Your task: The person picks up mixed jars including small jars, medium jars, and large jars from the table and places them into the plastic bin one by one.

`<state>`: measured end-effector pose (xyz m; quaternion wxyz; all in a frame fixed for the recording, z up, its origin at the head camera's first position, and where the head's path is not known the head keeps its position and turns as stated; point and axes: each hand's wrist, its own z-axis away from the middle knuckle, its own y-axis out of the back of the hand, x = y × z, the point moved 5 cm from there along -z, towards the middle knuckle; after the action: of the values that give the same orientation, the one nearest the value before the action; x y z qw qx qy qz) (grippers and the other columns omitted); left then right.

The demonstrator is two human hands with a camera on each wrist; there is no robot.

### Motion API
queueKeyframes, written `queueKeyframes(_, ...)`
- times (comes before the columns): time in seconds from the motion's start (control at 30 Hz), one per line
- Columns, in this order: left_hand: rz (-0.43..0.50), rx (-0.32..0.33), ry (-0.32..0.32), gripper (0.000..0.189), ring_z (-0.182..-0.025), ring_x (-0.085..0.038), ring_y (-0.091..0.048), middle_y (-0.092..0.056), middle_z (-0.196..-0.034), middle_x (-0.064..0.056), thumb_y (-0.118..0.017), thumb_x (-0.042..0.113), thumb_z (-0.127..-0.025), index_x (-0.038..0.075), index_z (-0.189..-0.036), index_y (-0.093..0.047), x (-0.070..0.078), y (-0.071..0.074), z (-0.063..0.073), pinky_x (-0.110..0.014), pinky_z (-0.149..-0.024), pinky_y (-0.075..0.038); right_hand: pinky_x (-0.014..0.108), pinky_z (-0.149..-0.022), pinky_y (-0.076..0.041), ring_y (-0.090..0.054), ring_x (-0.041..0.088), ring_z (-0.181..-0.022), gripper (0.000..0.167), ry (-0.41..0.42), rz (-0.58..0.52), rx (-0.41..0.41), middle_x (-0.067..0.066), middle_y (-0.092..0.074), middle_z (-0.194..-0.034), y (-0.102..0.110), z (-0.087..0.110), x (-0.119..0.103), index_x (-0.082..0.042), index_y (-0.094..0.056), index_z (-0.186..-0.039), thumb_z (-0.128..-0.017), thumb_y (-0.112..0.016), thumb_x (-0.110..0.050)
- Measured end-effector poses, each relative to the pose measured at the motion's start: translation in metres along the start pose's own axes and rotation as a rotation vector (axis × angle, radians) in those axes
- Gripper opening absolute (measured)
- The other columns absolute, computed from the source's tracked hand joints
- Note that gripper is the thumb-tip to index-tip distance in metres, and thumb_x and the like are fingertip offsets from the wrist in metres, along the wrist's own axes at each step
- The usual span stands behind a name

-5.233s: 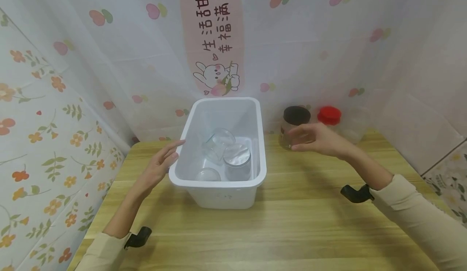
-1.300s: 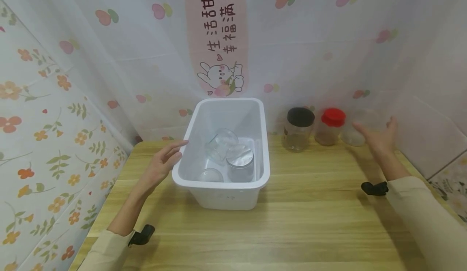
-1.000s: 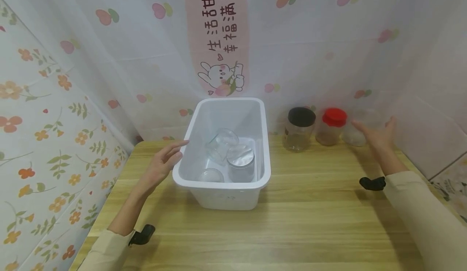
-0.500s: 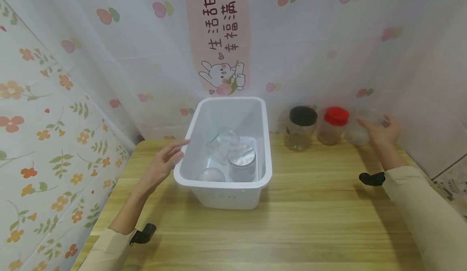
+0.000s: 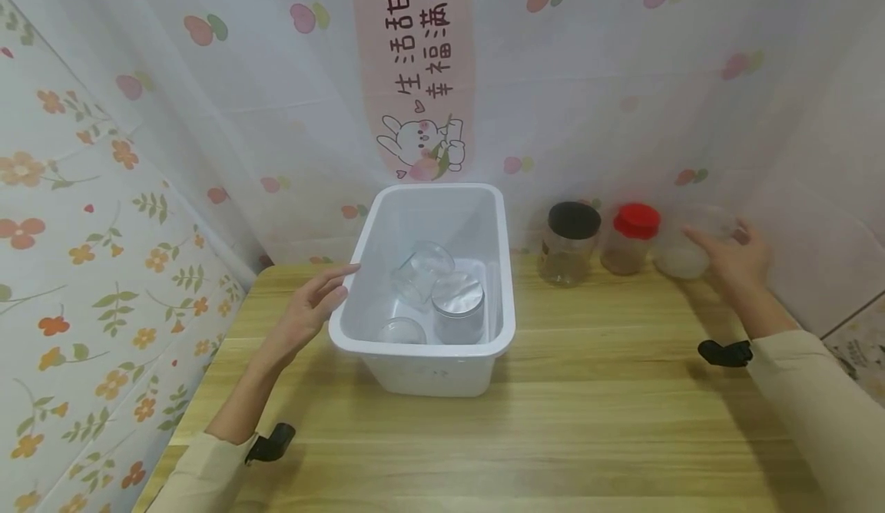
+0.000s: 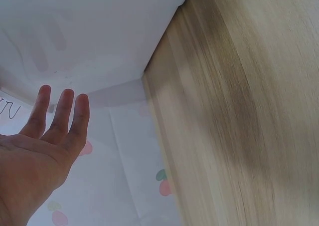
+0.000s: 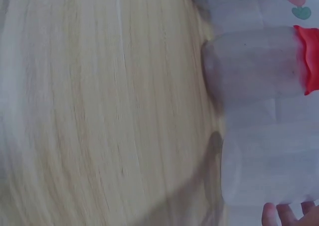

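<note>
The fingers of my right hand [image 5: 741,266] are spread at the near and right sides of a clear jar [image 5: 681,258], their tips at its wall; I cannot tell whether they grip it. The clear jar stands upright on the counter [image 5: 588,421], last on the right in a row by the curtain [image 5: 553,91]: the red-lidded jar [image 5: 625,248] is just beside it, then the black-lidded jar [image 5: 568,259].

The fingers of my left hand [image 5: 299,319] are extended and hold nothing, their tips at the left rim of the white tub [image 5: 429,375]. Inside it, a silver-lidded jar [image 5: 459,317] stands beside a tilted glass vessel [image 5: 413,281], with a clear rounded piece [image 5: 403,332] nearer me.
</note>
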<state>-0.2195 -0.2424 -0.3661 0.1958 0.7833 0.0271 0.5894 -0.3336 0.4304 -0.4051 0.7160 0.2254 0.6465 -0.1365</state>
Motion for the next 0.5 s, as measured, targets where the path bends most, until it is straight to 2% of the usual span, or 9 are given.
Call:
queueKeyframes(0.1,-0.006,0.0,-0.001,0.041,-0.122,-0.029,-0.057,-0.054,-0.143,-0.018,-0.05,0.019,-0.109,0.01,-0.149,-0.051,0.0,-0.001,0.0,-0.033,-0.092,-0.05,0.018,-0.107,-0.03,-0.018,0.015,-0.147,0.104,0.03,0.043,-0.034,0.001,-0.016,-0.166,0.005,0.005,-0.004,-0.028,-0.016,-0.164,-0.085,-0.084,-0.035)
queueKeyframes(0.37,0.007,0.0,-0.005,0.041,-0.122,-0.024,-0.056,-0.054,-0.143,-0.02,-0.05,0.018,-0.109,0.008,-0.149,-0.05,0.001,-0.001,0.0,-0.032,-0.091,-0.049,0.016,-0.103,-0.032,-0.023,0.015,-0.146,0.1,0.066,-0.015,-0.03,0.005,-0.02,-0.165,0.01,0.016,-0.01,-0.024,-0.022,-0.163,-0.085,-0.085,-0.025)
queueKeyframes(0.5,0.022,-0.003,-0.011,0.041,-0.121,-0.021,-0.057,-0.053,-0.143,-0.022,-0.048,0.017,-0.109,0.006,-0.149,-0.049,0.0,-0.001,-0.001,-0.031,-0.091,-0.049,0.012,-0.097,-0.037,-0.021,0.016,-0.147,0.1,0.088,0.038,-0.069,0.005,-0.019,-0.165,0.01,0.024,-0.012,-0.022,-0.019,-0.164,-0.087,-0.083,-0.028)
